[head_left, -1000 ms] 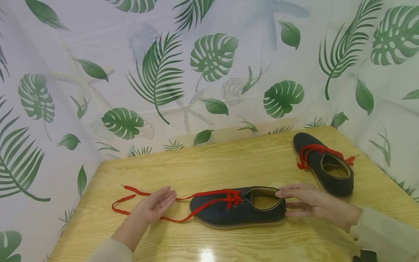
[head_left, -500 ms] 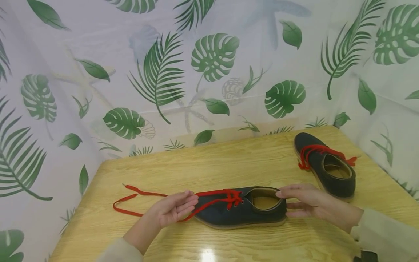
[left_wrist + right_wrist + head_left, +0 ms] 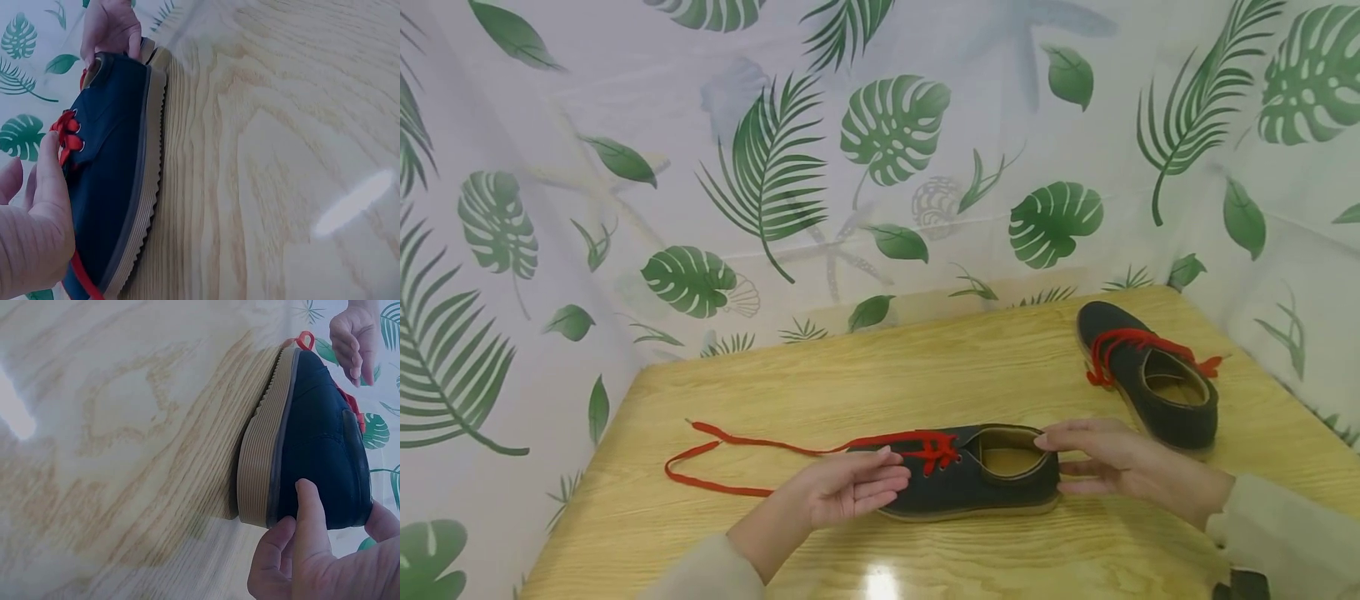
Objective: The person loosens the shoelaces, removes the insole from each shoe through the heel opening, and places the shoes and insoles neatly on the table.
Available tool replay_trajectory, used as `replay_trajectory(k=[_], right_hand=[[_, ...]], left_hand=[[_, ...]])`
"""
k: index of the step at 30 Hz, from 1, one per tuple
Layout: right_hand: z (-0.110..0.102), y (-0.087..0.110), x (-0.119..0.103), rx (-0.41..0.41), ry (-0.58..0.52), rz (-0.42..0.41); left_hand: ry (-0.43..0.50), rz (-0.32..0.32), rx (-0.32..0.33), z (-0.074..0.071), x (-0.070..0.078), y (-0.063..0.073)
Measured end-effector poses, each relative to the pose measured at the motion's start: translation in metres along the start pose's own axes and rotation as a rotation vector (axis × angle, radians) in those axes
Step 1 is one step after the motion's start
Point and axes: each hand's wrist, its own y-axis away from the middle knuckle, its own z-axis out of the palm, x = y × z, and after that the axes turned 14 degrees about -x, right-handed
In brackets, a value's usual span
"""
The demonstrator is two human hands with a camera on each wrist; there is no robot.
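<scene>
One dark blue shoe [image 3: 992, 493], red lace [image 3: 887, 437] trailing, is set upright on the wooden counter [image 3: 1000, 558], its heel gripped by the right hand [image 3: 1108, 463]. The left hand [image 3: 853, 489], fingers extended, is poised over the toe. A matching shoe [image 3: 1177, 418] is placed behind, rightward.

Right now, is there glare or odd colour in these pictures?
Head view: a white glare spot on the tabletop, below the nearer shoe; left wrist: a slanted streak toward the right; right wrist: a streak at the left edge; both wrist views look dimmer, bluer.
</scene>
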Motion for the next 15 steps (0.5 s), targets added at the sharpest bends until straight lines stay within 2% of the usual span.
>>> replay_trajectory(k=[10, 15], right_hand=[[-0.003, -0.001, 0.000, 0.002, 0.008, 0.007], [0.000, -0.001, 0.001, 0.005, 0.010, -0.003]], left_hand=[[-0.051, -0.075, -0.129, 0.022, -0.006, -0.019], [-0.028, -0.048, -0.090, 0.031, -0.005, -0.026]])
